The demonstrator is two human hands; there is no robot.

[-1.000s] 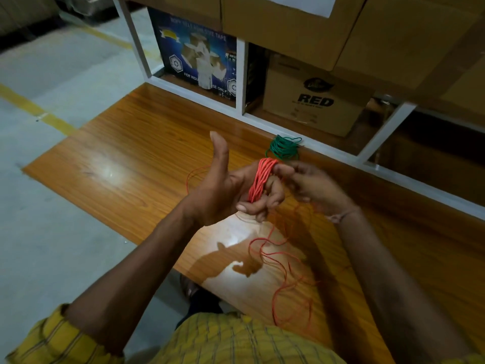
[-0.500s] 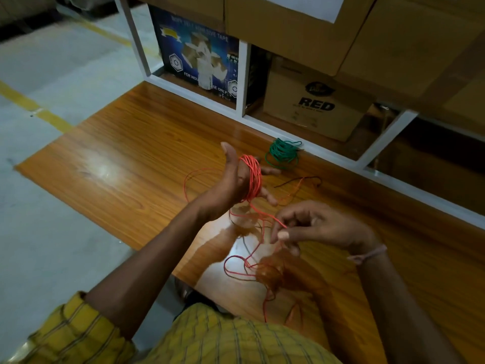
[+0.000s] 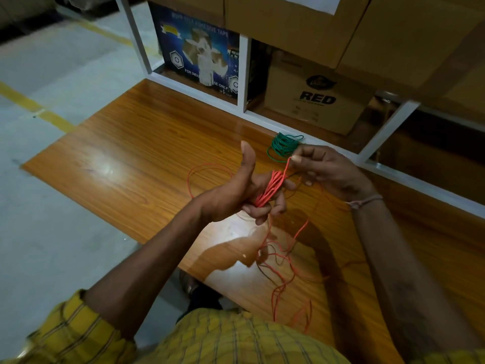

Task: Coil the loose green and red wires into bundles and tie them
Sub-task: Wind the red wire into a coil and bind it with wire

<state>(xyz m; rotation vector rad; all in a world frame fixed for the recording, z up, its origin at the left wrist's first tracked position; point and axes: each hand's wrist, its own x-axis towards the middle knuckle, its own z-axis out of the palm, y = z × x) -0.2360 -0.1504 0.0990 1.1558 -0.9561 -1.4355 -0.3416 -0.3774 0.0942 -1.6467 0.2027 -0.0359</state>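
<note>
Pinched in the right hand [image 3: 324, 168], the red wire [image 3: 273, 186] is held up and right of the coil gripped by the left hand [image 3: 240, 191].

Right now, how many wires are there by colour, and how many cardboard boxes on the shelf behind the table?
Red wire, partly coiled round the left hand, its strand pinched by the right hand: 1
Green wire bundle on the table: 1
Printed blue tape box: 1
Brown box marked RED: 1
Total: 4
</note>
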